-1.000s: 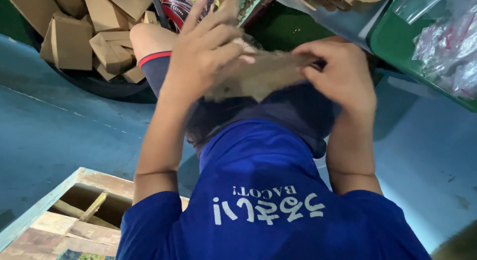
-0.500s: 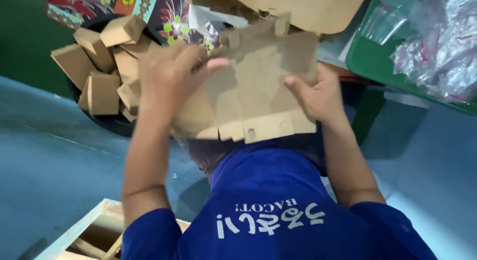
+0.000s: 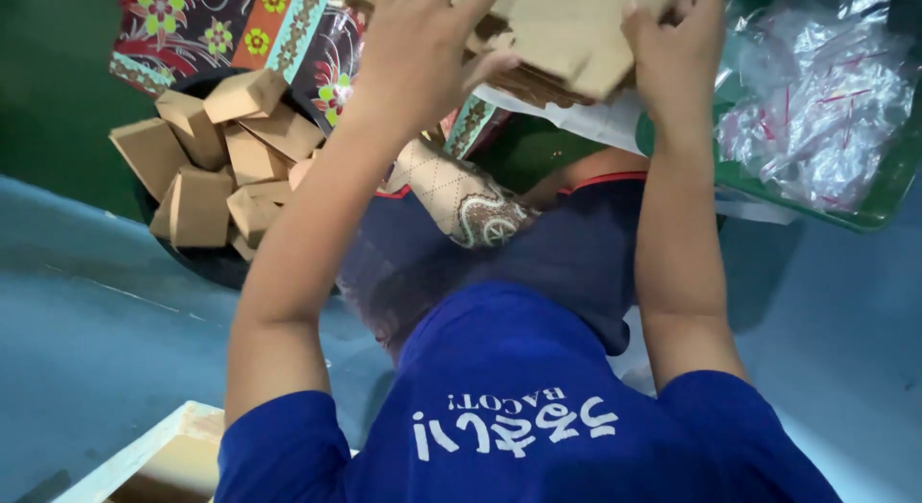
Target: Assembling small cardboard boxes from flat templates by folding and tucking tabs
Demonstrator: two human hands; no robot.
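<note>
Both my arms reach up and away over my blue shirt (image 3: 519,417). My left hand (image 3: 423,42) and my right hand (image 3: 672,42) grip the two sides of a flat brown cardboard box blank (image 3: 576,32) at the top edge of the view. Part of the blank runs out of frame. Below my left forearm sits a dark round tub (image 3: 206,263) heaped with several folded brown cardboard boxes (image 3: 211,167).
A patterned floral cloth (image 3: 221,27) lies behind the tub. A green tray (image 3: 864,210) at the right holds clear plastic bags (image 3: 816,99). A pale wooden crate corner (image 3: 163,460) shows at the bottom left. The floor (image 3: 86,330) is blue-grey.
Both hands have carried the cardboard blank farther up and away, toward the top of the view. The view has tilted, so the tub of boxes sits lower and more exposed.
</note>
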